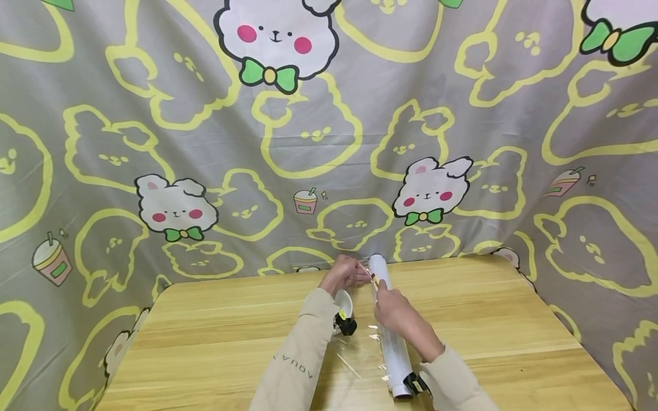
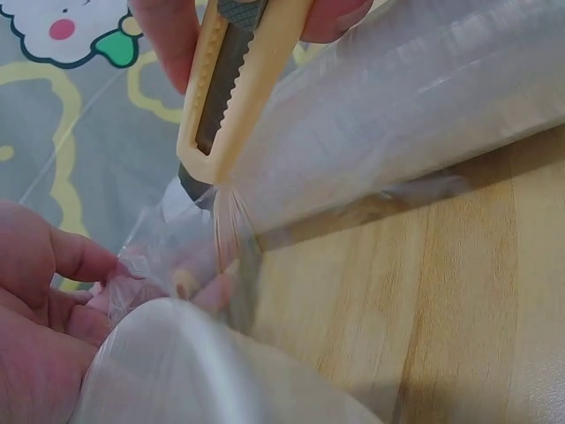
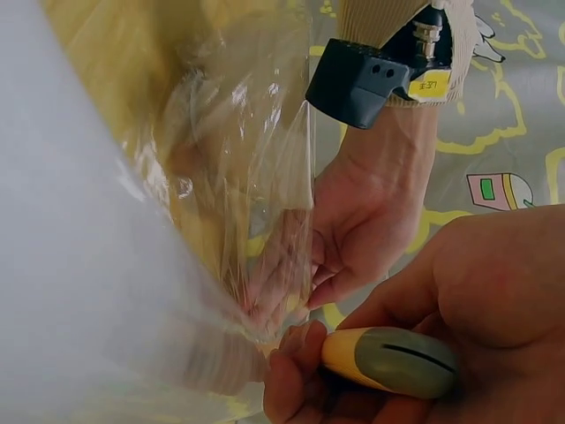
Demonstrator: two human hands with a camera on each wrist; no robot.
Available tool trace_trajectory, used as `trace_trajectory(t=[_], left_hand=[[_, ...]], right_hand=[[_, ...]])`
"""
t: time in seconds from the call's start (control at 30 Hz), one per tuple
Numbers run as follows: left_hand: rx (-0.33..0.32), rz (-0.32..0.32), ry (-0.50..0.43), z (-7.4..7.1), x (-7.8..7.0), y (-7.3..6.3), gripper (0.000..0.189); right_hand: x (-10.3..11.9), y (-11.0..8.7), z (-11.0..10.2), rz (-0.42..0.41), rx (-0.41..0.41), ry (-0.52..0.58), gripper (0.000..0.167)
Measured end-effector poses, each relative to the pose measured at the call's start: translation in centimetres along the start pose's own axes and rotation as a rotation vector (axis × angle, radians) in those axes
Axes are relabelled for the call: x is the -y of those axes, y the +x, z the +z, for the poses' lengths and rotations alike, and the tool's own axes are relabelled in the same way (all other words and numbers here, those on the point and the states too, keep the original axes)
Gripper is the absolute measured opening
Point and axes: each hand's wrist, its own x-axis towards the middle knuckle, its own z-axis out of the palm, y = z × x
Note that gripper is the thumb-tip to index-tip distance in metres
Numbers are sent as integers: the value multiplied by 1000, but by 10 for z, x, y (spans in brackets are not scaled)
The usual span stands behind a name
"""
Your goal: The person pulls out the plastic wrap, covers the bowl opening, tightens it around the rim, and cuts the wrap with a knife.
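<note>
Your right hand gripping a utility knife at the plastic wrap, your left hand pinching the film

Your right hand is curling firmly round a yellow utility knife, its fingers closed on the handle. The knife's tip is pressing into clear plastic film, which is bunching into creases beneath it. Your left hand is pinching the gathered edge of that film between thumb and fingers, just beside the tip; some of its fingers are showing through the film.

The roll of plastic wrap is lying on the wood-grain table, pointing away from you, its far end reaching the table's back edge. Film is stretching leftward from the roll. A white bowl is sitting left of the roll, partly hidden by your left forearm and a black wrist camera. Behind the table, a grey curtain printed with white bunnies and yellow outlines is hanging.
</note>
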Motion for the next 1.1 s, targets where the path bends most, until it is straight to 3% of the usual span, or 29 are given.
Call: trace_trajectory(t=[1.1], left_hand=[[-28, 5, 7, 0, 2, 1, 27]], right_hand=[[6, -30, -5, -28, -9, 10, 46]])
